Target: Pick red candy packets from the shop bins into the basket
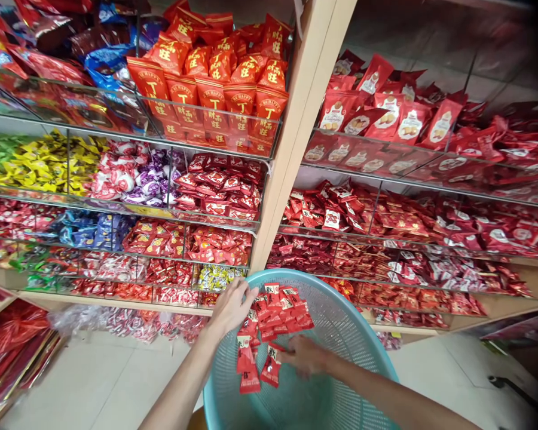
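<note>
A large teal plastic basket (381,352) with perforated walls stands below the shelves. Several red wrapped packets (273,310) with cream and black labels lie inside it, mostly toward its upper left. My left hand (234,306) rests at the basket's upper left rim, fingers bent over it beside the packets; what its fingertips hold, if anything, is hidden. Inside the basket, my right hand (307,356) is slightly blurred, with its fingers closed on the edge of a red packet (271,365).
Tiered shelves with clear dividers hold red packets (215,101), yellow sweets (49,164) and blue sweets (96,230). A wooden upright (302,113) parts the left and right shelves. Bagged sweets (130,322) sit low on the left, above the tiled floor (130,382).
</note>
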Motion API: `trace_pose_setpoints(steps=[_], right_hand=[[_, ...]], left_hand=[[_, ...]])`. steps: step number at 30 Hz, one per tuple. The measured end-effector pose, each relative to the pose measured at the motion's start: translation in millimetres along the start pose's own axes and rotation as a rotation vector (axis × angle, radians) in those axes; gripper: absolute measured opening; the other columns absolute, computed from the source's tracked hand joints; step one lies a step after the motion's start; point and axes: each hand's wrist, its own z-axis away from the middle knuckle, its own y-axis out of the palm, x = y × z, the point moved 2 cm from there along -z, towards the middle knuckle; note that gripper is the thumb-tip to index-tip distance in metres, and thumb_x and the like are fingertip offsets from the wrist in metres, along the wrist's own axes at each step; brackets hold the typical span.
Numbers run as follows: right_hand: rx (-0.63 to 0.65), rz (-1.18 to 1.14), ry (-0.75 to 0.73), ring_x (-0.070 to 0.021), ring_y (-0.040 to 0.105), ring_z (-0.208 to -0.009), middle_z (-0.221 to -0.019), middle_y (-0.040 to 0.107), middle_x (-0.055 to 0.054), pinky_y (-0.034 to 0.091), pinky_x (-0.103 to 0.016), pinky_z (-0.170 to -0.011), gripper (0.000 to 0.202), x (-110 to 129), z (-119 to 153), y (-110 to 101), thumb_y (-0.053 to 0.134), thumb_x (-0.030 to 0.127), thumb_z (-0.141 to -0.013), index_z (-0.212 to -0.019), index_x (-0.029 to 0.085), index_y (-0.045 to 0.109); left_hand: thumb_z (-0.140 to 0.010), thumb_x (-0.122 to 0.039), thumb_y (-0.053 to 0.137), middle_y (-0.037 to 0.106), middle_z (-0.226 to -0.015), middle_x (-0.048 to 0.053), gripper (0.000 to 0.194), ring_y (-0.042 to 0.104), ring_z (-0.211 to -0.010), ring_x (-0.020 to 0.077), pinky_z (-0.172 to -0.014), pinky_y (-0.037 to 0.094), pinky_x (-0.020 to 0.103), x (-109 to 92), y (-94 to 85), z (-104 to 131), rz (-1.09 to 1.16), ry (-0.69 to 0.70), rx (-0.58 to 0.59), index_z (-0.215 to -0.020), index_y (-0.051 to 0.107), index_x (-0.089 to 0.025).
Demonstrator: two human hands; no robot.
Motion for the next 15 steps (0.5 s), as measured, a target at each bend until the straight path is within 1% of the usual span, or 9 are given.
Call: trace_pose_setpoints(steps=[2, 4, 7, 10, 15], right_hand=[[0.109, -0.148, 0.054, -0.0207, 0.062, -0.048, -0.044, 0.057, -0.002, 0.048, -0.030, -0.044, 0.039, -5.5, -6.6, 9.8, 0.039, 0.048, -0.078, -0.052, 0.020, 0.045], [0.166, -0.282, 0.079, -0.0165, 0.057, -0.038, -0.039, 0.054, 0.000, 0.044, -0.024, -0.036, 0.039, -4.8, -12.0, 16.6, 0.039, 0.048, -0.078, -0.051, 0.020, 0.044], [0.192, -0.428, 0.059, -0.0138, 0.056, -0.037, -0.040, 0.055, 0.002, 0.041, -0.019, -0.033, 0.030, 4.4, -18.0, 21.5, 0.045, 0.043, -0.074, -0.054, 0.021, 0.046], [0.189, -0.512, 0.021, -0.0123, 0.057, -0.039, -0.043, 0.056, 0.004, 0.041, -0.017, -0.033, 0.023, 14.4, -22.9, 24.0, 0.050, 0.040, -0.072, -0.058, 0.021, 0.049], [0.183, -0.626, -0.038, -0.0144, 0.060, -0.046, -0.045, 0.055, 0.003, 0.043, -0.018, -0.034, 0.022, 19.3, -28.5, 28.2, 0.060, 0.036, -0.067, -0.058, 0.021, 0.046]], left_hand=[[-0.088, -0.052, 0.025, 0.053, -0.110, 0.005, 0.043, 0.055, -0.095, 0.0199, -0.079, 0.042, 0.031, -0.9, -0.4, 0.1, -0.001, -0.001, 0.002, -0.084, 0.056, -0.021], [-0.088, -0.051, 0.025, 0.053, -0.110, 0.005, 0.043, 0.056, -0.095, 0.0198, -0.078, 0.042, 0.031, -2.1, -1.2, 0.3, -0.001, 0.001, -0.002, -0.083, 0.056, -0.021], [-0.088, -0.051, 0.027, 0.053, -0.111, 0.005, 0.042, 0.055, -0.096, 0.0202, -0.079, 0.042, 0.032, -3.2, -2.1, 0.7, 0.004, -0.001, -0.007, -0.083, 0.057, -0.021], [-0.088, -0.051, 0.027, 0.053, -0.110, 0.005, 0.043, 0.055, -0.097, 0.0203, -0.080, 0.041, 0.032, -3.1, -2.3, 0.9, 0.010, -0.010, -0.006, -0.082, 0.057, -0.021], [-0.088, -0.051, 0.027, 0.054, -0.107, 0.005, 0.043, 0.055, -0.095, 0.0198, -0.080, 0.041, 0.031, -3.2, -2.5, 0.8, 0.015, 0.004, -0.017, -0.080, 0.056, -0.021]])
